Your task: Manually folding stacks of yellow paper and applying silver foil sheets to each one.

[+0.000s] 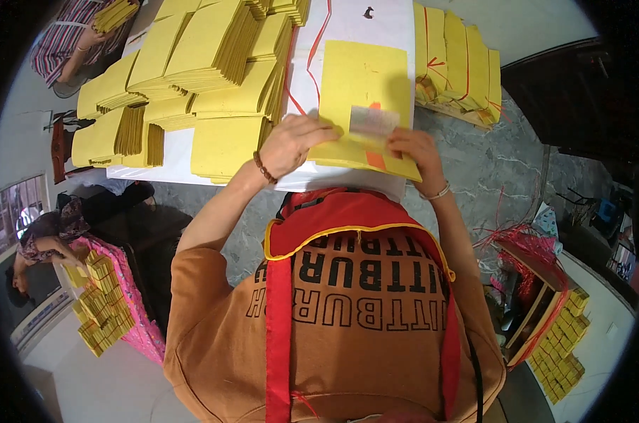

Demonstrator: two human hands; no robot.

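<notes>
A large yellow paper sheet lies on the white-covered table in front of me. On its near half is a small pale printed slip, slightly blurred, with an orange strip showing beyond its edges. My left hand, a beaded bracelet at its wrist, is closed at the sheet's left edge, fingers together on the paper. At the slip's lower right corner, the fingers of my right hand are bent together in a pinch; they are partly smeared by motion.
Stacks of folded yellow paper crowd the table's left side. Tied yellow bundles stand at its right. Red string runs over the white cover. Two other people work at the left, one beside a pink-covered surface with yellow packets.
</notes>
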